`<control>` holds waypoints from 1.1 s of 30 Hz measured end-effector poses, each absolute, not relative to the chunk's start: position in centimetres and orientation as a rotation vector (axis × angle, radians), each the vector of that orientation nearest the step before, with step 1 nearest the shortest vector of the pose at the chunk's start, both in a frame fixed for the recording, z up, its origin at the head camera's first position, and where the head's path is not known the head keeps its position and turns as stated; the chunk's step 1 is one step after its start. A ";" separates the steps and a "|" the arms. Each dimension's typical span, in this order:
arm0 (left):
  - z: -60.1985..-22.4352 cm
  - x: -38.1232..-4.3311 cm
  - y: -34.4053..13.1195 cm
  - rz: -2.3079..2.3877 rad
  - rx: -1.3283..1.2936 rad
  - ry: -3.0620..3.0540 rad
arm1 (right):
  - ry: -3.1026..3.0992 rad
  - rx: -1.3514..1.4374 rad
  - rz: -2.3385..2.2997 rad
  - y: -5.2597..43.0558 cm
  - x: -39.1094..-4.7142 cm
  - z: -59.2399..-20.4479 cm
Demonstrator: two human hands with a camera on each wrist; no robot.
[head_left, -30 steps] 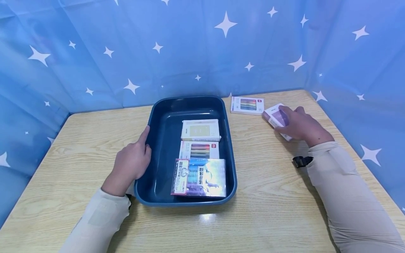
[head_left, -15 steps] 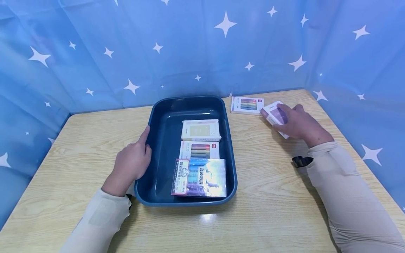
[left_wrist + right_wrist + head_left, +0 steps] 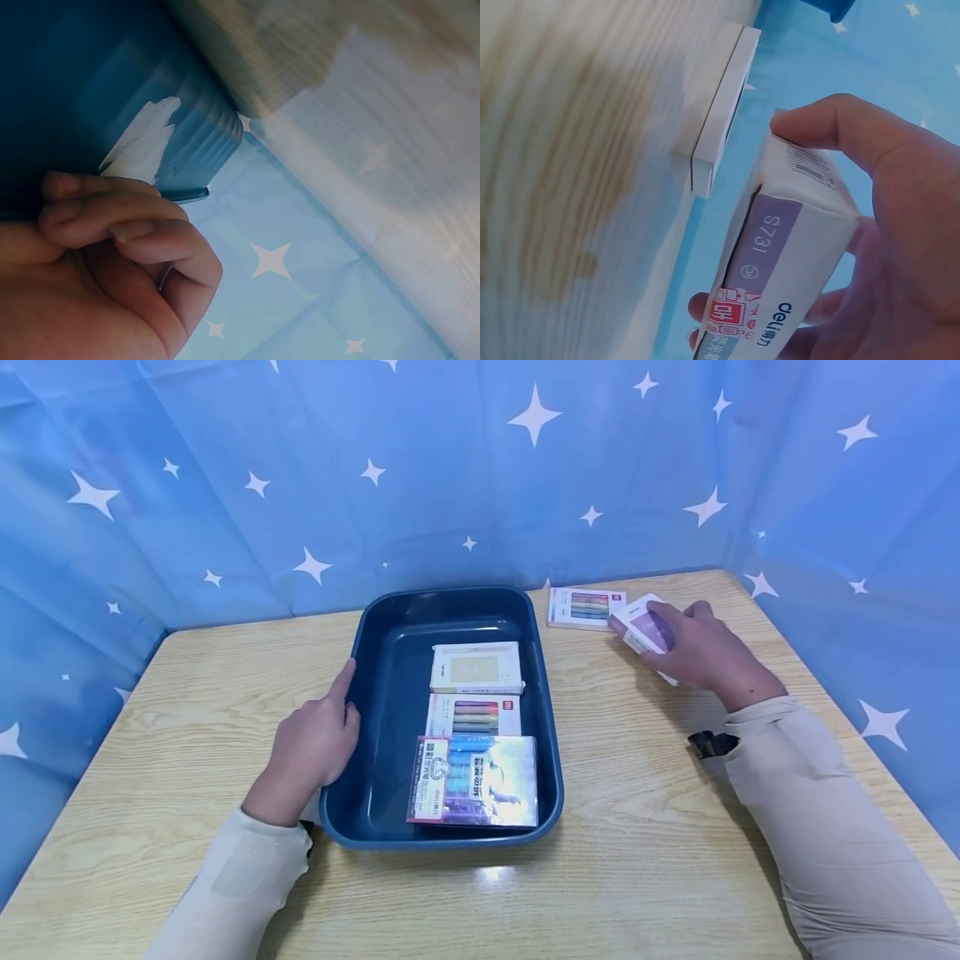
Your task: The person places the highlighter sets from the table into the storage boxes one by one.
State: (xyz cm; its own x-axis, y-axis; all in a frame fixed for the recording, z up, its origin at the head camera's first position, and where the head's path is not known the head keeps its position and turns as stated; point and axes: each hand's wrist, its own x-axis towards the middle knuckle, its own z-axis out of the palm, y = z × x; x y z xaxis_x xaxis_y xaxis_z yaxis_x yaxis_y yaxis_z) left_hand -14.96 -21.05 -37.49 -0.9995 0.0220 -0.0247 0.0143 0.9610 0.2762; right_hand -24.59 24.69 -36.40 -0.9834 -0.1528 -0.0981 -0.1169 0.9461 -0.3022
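My right hand [image 3: 705, 647] grips a white-and-purple deli pen box [image 3: 780, 247] by its edges, thumb on the barcode end in the right wrist view. The box is tilted and held off the table, beside a flat white pack of coloured pens [image 3: 585, 607] lying on the table. My left hand [image 3: 315, 743] holds the left rim of a deep blue tray [image 3: 378, 685], index finger stretched along it. In the left wrist view the other fingers [image 3: 165, 244] are curled beside the tray's outer wall.
Inside the tray, along its right side, lie a cream-and-white box [image 3: 476, 667], a white pack of coloured pens [image 3: 472, 716] and a shiny blue-purple pack [image 3: 487, 781]. Behind the wooden table [image 3: 630, 843] hangs a blue star-patterned curtain [image 3: 450, 468].
My right hand has lifted the purple box slightly and moved it left, so its corner now overlaps the flat pen pack in view. The left hand and tray stay put.
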 end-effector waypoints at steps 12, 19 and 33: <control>-37.4 -14.8 -21.1 0.443 0.030 3.077 | 3.006 -0.231 -0.461 23.6 -24.0 -35.9; -37.4 -14.8 -21.0 0.448 0.036 3.086 | 3.029 -0.247 -0.453 23.5 -24.0 -36.0; -37.5 -14.9 -21.0 0.441 0.024 3.093 | 3.072 -0.293 -0.462 23.1 -23.8 -35.8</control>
